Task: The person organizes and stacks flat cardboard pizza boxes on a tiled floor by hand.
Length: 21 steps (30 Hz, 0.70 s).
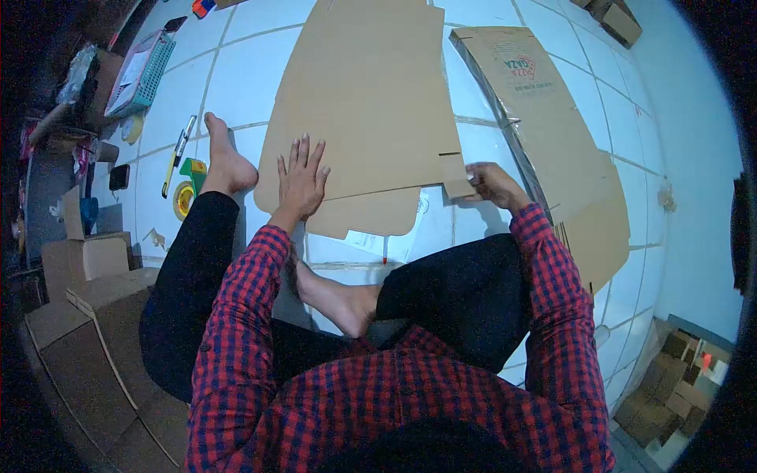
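A large flat cardboard sheet (367, 102) lies on the white tiled floor in front of me. My left hand (300, 180) rests flat on its near left part, fingers spread. My right hand (492, 183) pinches a small flap (458, 177) at the sheet's near right corner. A white paper (394, 240) with a red pen lies just under the sheet's near edge. I sit on the floor with one leg stretched and one folded, barefoot.
A printed flattened pizza box (544, 118) lies to the right. A yellow box cutter (178, 154) and tape rolls (186, 193) lie left of my foot. A teal basket (142, 75) stands far left. Cardboard boxes (87, 260) are stacked at the near left.
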Motion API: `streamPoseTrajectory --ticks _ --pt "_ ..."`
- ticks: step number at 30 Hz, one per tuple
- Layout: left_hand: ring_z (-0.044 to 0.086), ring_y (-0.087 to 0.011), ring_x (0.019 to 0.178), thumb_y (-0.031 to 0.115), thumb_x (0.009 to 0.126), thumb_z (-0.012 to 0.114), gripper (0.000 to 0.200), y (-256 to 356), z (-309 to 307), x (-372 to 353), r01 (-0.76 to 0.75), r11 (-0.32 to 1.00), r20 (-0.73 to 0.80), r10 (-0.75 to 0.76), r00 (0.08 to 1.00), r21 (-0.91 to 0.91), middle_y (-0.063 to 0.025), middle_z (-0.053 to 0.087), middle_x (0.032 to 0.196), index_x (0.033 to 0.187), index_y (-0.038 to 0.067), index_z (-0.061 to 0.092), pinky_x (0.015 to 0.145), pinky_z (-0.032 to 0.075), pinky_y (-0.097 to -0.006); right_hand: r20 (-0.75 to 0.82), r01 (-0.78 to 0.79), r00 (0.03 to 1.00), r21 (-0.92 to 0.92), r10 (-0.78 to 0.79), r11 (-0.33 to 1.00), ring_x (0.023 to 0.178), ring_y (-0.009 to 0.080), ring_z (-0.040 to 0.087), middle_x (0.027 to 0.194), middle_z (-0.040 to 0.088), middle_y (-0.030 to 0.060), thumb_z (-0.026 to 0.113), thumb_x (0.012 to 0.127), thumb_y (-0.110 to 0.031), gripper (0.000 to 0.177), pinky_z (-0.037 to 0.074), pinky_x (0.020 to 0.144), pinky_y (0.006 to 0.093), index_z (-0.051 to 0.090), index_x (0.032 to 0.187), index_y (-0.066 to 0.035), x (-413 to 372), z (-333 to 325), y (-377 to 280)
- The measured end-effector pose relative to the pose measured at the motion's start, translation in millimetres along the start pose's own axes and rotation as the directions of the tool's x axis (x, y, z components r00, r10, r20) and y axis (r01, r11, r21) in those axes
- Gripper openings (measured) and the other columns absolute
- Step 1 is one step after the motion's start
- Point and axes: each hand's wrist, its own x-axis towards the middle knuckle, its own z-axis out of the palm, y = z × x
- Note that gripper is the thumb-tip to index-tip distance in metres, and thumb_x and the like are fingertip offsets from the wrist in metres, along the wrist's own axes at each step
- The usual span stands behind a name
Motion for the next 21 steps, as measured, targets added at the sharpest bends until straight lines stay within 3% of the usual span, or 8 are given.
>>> streamPoseTrajectory --ticks 3,6,9,11,12,16,19,21 --pt "0.010 -0.0304 0.139 0.035 0.092 0.038 0.054 -2.3 1.2 0.3 -0.003 1.000 -0.014 0.003 1.000 0.007 -0.0107 0.011 0.151 0.143 0.023 0.024 0.108 0.006 -0.0562 0.018 0.129 0.991 0.131 -0.133 0.983 0.063 0.0127 0.057 0.077 0.057 0.0079 0.046 0.071 0.011 0.060 0.053 0.056 0.0287 0.039 0.129 0.001 -19.2 3.2 -7.5" --pt "0.010 -0.0308 0.139 0.036 0.093 0.037 0.053 -1.5 2.2 0.9 0.001 1.000 -0.013 -0.001 1.000 0.009 -0.0111 0.011 0.151 0.143 0.022 0.025 0.108 0.006 -0.0560 0.250 0.306 0.925 -0.052 -0.285 0.951 0.070 0.0139 0.059 0.081 0.060 0.0090 0.052 0.072 0.011 0.061 0.053 0.059 0.0261 0.038 0.131 -0.002 -4.3 -11.0 5.8" --pt "0.010 -0.0314 0.138 0.036 0.093 0.037 0.053 -1.2 1.4 0.6 0.003 1.000 -0.007 -0.003 1.000 0.004 -0.0118 0.012 0.150 0.143 0.021 0.026 0.108 0.006 -0.0561 0.214 0.370 0.914 -0.092 -0.345 0.924 0.074 0.0145 0.062 0.087 0.062 0.0108 0.064 0.076 0.000 0.056 0.051 0.060 0.0239 0.041 0.127 0.001 -5.2 -2.3 3.9" --pt "0.010 -0.0317 0.138 0.036 0.093 0.037 0.053 0.0 0.8 1.4 0.011 1.000 -0.011 -0.011 1.000 -0.002 -0.0122 0.012 0.150 0.142 0.020 0.026 0.108 0.006 -0.0562 -0.074 0.297 0.948 -0.131 -0.308 0.946 0.073 0.0093 0.060 0.077 0.063 0.0033 0.074 0.074 -0.011 0.058 0.050 0.066 0.0225 0.045 0.123 0.000 -7.1 16.4 -1.4" --pt "0.011 -0.0318 0.138 0.036 0.093 0.037 0.053 0.4 1.2 1.8 0.018 1.000 -0.016 -0.018 1.000 0.001 -0.0124 0.013 0.150 0.142 0.020 0.026 0.108 0.007 -0.0565 -0.053 0.292 0.953 -0.109 -0.299 0.950 0.068 0.0095 0.060 0.077 0.063 0.0043 0.078 0.073 -0.021 0.056 0.049 0.060 0.0224 0.049 0.115 0.002 7.5 13.4 1.3" --pt "0.010 -0.0318 0.138 0.035 0.093 0.036 0.053 0.9 1.9 2.3 0.016 1.000 -0.031 -0.015 0.999 0.023 -0.0130 0.014 0.150 0.143 0.019 0.025 0.107 0.008 -0.0571 -0.087 0.188 0.973 -0.227 -0.212 0.955 0.065 0.0090 0.059 0.075 0.063 0.0041 0.077 0.074 -0.024 0.048 0.047 0.054 0.0225 0.054 0.107 0.002 22.8 16.0 -2.1" --pt "0.009 -0.0321 0.139 0.033 0.094 0.034 0.052 1.4 0.8 3.0 0.026 0.999 -0.002 -0.025 1.000 0.029 -0.0121 0.011 0.151 0.144 0.019 0.023 0.108 0.005 -0.0556 -0.152 0.279 0.944 -0.108 -0.294 0.954 0.055 0.0118 0.055 0.070 0.061 0.0095 0.076 0.074 -0.023 0.041 0.045 0.048 0.0232 0.054 0.093 0.005 35.2 21.8 3.8" --pt "0.009 -0.0322 0.139 0.033 0.094 0.034 0.053 1.3 1.7 3.1 0.024 0.999 -0.006 -0.024 1.000 0.030 -0.0121 0.012 0.151 0.144 0.019 0.023 0.108 0.005 -0.0557 -0.111 0.286 0.954 0.073 -0.277 0.955 0.053 0.0098 0.056 0.068 0.060 0.0082 0.071 0.080 -0.020 0.026 0.044 0.045 0.0227 0.051 0.082 -0.004 40.3 23.7 4.5"
